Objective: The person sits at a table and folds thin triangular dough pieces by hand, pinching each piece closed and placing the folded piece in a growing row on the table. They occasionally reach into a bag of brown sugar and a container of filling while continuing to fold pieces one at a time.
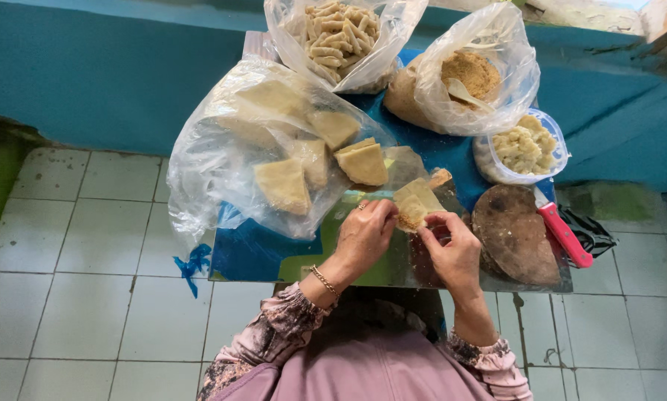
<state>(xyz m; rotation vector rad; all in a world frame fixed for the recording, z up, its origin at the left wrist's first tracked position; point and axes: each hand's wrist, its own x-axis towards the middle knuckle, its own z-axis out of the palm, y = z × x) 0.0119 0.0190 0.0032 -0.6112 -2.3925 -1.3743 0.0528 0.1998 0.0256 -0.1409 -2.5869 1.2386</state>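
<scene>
Right now both hands pinch a pale wrapper (415,204) holding crumbly filling, held over the near middle of the table (252,256). Left hand (363,234) grips its left edge with thumb and fingers closed; right hand (452,249) nips the near right corner. A clean fold likely needs even pressure along the edges, filling kept inside. Its long axis runs near-left to far-right, tip pointing far right toward the bag of crumbs (471,70)
</scene>
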